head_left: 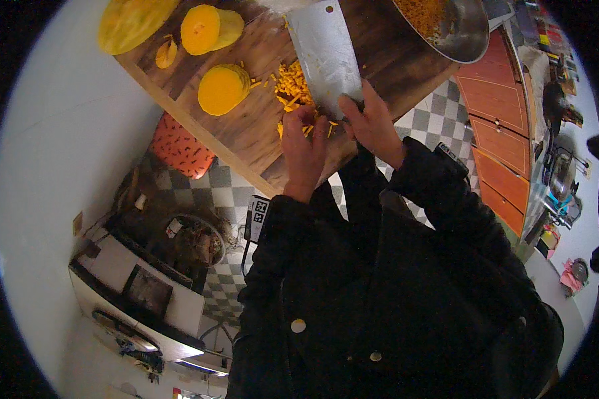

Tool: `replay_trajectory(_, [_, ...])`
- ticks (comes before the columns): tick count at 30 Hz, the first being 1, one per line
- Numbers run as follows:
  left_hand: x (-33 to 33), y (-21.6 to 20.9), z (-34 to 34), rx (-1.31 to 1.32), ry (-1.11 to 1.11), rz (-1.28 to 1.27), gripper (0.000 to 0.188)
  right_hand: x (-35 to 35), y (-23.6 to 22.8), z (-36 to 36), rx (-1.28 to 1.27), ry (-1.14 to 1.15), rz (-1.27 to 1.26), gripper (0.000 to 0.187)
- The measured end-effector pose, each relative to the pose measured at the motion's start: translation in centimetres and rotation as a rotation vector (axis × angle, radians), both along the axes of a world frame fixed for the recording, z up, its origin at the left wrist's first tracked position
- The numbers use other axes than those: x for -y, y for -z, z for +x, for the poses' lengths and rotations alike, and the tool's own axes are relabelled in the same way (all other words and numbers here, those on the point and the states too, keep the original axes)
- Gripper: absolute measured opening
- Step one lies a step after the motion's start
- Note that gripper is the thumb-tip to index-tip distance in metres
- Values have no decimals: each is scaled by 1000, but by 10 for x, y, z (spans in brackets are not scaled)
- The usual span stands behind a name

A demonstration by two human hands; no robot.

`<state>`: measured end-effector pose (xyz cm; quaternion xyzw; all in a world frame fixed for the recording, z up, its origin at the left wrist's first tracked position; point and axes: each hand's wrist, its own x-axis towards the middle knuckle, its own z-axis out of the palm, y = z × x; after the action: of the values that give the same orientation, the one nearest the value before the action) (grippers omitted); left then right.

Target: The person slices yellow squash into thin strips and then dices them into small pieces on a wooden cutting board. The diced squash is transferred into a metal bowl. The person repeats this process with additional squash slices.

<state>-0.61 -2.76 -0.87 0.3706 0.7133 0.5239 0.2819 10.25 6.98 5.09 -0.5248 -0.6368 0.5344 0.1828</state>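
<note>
My right hand (374, 125) grips a broad cleaver (326, 56) at its near end, and the wide blade lies slanted over the wooden board. Left of the blade is a pile of chopped orange pumpkin bits (291, 83). My left hand (305, 154) rests at the near side of this pile, its fingers bent and the thumb apart from them, touching loose strips. Two cut pumpkin chunks with bright orange faces, a nearer one (221, 90) and a farther one (206, 30), sit to the left. A larger yellow-skinned piece (132, 25) lies at the far left corner.
A metal bowl (469, 33) holding orange shreds stands at the board's far right. A small curved scrap (166, 52) lies near the left edge of the wooden board (246, 143). Below are a red patterned box (182, 147), a round basin (203, 243) and orange-red cabinets (501, 133) on the right.
</note>
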Motion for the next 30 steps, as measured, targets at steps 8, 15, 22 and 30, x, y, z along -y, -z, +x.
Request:
replay_trajectory(8, [9,5,-35,-332,147,-106,17,-6,5,16,106,-40,118,26])
replay_trajectory(15, [-12,22,-44,-528,133,-38,17,1,15,40,118,-140,203,26])
replay_trajectory(22, [14,24,-40,-569,44,-44,16,6,5,49,233,-400,339,22])
replay_trajectory(30, [-23,23,-53,-577,126,-177,15,8,0,48,285,-397,314,16])
